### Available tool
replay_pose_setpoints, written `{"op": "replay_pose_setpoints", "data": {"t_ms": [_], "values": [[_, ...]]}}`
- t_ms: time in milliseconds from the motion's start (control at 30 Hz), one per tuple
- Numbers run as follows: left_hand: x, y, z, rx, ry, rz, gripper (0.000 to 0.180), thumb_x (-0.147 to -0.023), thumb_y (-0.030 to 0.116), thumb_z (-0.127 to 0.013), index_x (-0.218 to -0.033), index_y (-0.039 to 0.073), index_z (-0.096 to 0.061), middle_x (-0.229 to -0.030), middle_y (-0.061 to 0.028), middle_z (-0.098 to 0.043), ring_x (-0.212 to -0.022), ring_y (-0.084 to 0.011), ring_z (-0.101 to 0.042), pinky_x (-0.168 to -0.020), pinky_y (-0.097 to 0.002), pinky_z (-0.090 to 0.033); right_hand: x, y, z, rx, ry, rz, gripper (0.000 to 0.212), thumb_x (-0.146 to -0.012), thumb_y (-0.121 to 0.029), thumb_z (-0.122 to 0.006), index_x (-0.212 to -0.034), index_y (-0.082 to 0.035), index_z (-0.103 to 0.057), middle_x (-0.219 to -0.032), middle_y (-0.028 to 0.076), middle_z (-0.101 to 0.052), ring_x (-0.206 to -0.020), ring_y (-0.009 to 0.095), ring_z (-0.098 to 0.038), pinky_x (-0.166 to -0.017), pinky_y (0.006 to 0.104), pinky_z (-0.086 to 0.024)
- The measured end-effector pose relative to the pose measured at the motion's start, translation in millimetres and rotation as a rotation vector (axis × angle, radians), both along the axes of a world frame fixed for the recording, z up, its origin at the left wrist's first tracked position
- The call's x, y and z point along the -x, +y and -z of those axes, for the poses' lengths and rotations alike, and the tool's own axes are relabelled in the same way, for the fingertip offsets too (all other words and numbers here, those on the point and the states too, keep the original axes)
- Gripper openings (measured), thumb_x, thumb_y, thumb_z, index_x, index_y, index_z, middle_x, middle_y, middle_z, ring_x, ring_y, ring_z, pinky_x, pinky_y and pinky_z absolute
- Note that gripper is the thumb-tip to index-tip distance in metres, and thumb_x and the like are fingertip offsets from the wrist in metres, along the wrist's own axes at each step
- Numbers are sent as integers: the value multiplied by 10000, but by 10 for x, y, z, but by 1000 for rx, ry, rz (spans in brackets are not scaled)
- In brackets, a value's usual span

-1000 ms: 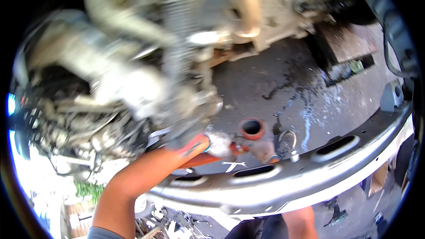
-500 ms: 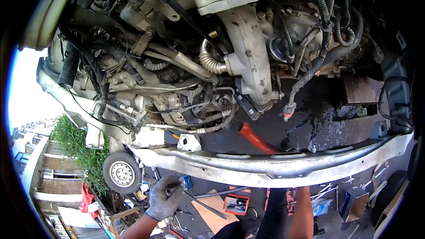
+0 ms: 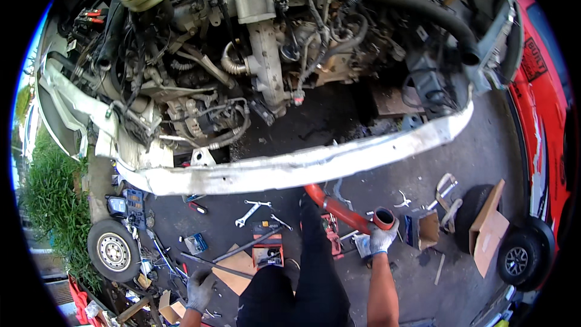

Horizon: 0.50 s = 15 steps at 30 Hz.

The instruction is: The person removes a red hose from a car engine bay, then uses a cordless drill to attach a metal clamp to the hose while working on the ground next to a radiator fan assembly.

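Note:
A red curved pipe (image 3: 343,213) is in my gloved right hand (image 3: 384,239), at the lower right of centre. My fingers wrap round it just below its round open end, which faces up; the other end lies under the white front crossbar (image 3: 290,171). My gloved left hand (image 3: 200,289) hangs low on the left, fingers loosely bent and apart, with nothing seen in it. It is beside a tan cardboard sheet (image 3: 233,269) on the ground. Beyond the crossbar lies the exposed engine (image 3: 193,115), with a grey metal intake pipe (image 3: 264,63) in its middle.
Wrenches (image 3: 251,212), a red toolbox (image 3: 268,256) and long bars lie around my legs. A loose wheel (image 3: 113,252) is at left, near plants. At right are an open cardboard box (image 3: 428,230), a tyre (image 3: 474,212) and a red vehicle (image 3: 535,115).
My view has drawn back from the engine. The red pipe has come from behind the crossbar to its near side, in my right hand. My left hand has lowered and its fingers have loosened.

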<state>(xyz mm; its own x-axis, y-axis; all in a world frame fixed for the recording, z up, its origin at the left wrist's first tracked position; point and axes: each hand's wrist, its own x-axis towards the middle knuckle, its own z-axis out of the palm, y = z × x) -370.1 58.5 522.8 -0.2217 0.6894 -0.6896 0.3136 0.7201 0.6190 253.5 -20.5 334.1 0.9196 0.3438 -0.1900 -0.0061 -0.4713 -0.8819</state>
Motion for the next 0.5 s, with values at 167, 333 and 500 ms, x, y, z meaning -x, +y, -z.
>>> {"op": "replay_pose_setpoints", "data": {"t_ms": [167, 333, 500], "values": [[-1098, -221, 184, -8, -403, -38, 416, -1025, 111, -844, -1390, -41, -714, -1171, -151, -808, -1057, -218, -806, -913, -344, -649, 320, -967, -1239, -163, 121, 129, 817, -655, 133, -909, -1405, -71, -659, -1257, 56, -759, -1108, 231, -749, -980, 417, -642], [-2241, -603, 481, 371, -948, -113, 642, -1059, 240, -850, -1598, 5, -593, -1493, -165, -701, -1360, -288, -700, -1200, -492, -553, 818, -1517, -2067, -226, 228, 84, 823, -664, 143, -873, -1433, -50, -648, -1186, 81, -761, -1024, 222, -761, -896, 408, -665], [-2591, -1046, 924, 410, -998, -347, 590, -1070, 268, -846, -1586, 81, -631, -1458, -131, -706, -1424, -293, -645, -1255, -578, -511, 1125, -1806, -2553, -176, 277, -22, 617, -777, 112, -711, -1375, -24, -650, -1068, 96, -754, -865, 238, -772, -764, 386, -663]]}}
